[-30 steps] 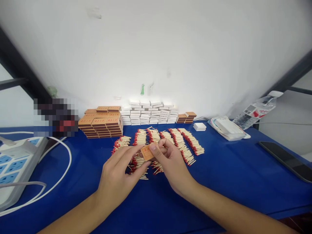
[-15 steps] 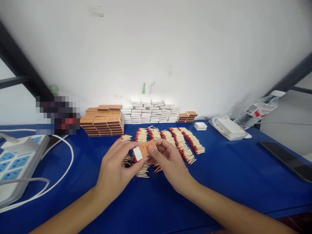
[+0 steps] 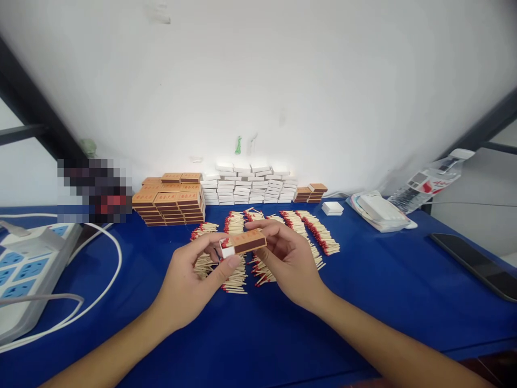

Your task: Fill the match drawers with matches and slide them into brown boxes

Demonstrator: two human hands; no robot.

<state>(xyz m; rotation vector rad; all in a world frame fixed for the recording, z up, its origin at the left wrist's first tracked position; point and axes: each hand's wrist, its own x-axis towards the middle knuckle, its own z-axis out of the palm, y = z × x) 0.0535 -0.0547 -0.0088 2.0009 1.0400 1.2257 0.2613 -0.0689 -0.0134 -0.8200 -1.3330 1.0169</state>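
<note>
Between my two hands is a matchbox, held above the rows of matches. Its white inner tray sticks out at the left end, with red match heads showing in it. My right hand grips the orange sleeve at the right. At the tray end, the thumb and index finger of my left hand pinch the box. Beneath and behind the hands, loose red-tipped matches lie in several rows on the blue tabletop; my hands hide part of them.
Orange matchboxes are stacked at the back left, beside stacked white trays. A few more orange boxes and two white trays lie right of these. A power strip with cables is left; a bottle and phone are right.
The matchbox has been turned in my hands: earlier its label face and the tray's plain white surface showed, now its dark striking side and the match heads do. Both hands keep hold of it.
</note>
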